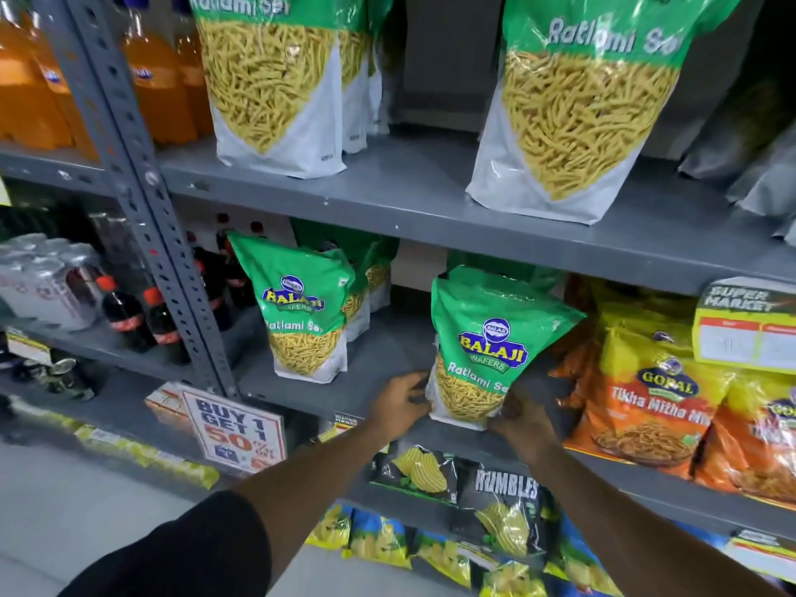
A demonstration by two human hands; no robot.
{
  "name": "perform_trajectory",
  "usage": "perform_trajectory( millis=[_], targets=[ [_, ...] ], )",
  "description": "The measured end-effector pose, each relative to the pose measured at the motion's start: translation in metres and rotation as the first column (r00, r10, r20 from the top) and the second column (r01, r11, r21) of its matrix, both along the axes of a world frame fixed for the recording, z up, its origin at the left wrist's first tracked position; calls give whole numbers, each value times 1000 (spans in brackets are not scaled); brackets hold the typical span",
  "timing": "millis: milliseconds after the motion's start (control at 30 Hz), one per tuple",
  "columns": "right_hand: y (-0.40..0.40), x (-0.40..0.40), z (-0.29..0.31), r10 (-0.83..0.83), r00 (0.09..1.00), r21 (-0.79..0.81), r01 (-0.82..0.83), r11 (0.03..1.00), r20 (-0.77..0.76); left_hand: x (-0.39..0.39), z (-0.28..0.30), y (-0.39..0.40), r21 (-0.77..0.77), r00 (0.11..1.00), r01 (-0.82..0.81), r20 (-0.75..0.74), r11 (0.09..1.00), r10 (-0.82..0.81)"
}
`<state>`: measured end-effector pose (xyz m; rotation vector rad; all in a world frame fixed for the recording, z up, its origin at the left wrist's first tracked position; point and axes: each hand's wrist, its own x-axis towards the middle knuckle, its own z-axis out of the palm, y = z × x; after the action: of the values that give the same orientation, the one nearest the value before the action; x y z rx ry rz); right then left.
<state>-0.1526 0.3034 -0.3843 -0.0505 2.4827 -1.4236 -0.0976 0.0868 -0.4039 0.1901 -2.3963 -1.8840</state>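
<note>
Arms outstretched, left hand at 9 o'clock, right hand at 3 o'clock, both grips pinching base of snack bag

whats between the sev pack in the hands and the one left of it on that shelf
Just bare grey shelf between held pack and left pack, head view.

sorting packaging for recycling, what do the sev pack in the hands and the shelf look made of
The sev pack looks like glossy plastic film: it crinkles and throws glare. The shelf looks like grey painted metal, probably steel: matte, on a perforated upright.
</note>
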Motion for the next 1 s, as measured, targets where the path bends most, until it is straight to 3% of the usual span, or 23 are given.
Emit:
perform_trajectory(
  millis=[67, 333, 700, 867, 1000],
  targets=[
    [-2, 1, 1, 19, 1000, 30, -19, 999, -5, 0, 0, -2, 11, 1000, -1, -15, 1000, 1],
    [-13, -3, -9, -29, 999, -98, 30, 995, 16, 3, -2, -7, 56, 1000, 4, -24, 998, -2],
    [-8, -5, -17, 11, 999, -102, -15, 995, -33, 4, -7, -9, 90, 1000, -22, -12, 996, 24],
    [-1, 28, -7, -114, 983, 74, 126, 989, -147, 24, 2, -32, 124, 994, -113, 12, 986, 113],
    [-10, 76, -7, -171, 975, -26, 169, 985, -143, 61, 7, -72, 67, 983, -174, -44, 982, 177]
  ],
)
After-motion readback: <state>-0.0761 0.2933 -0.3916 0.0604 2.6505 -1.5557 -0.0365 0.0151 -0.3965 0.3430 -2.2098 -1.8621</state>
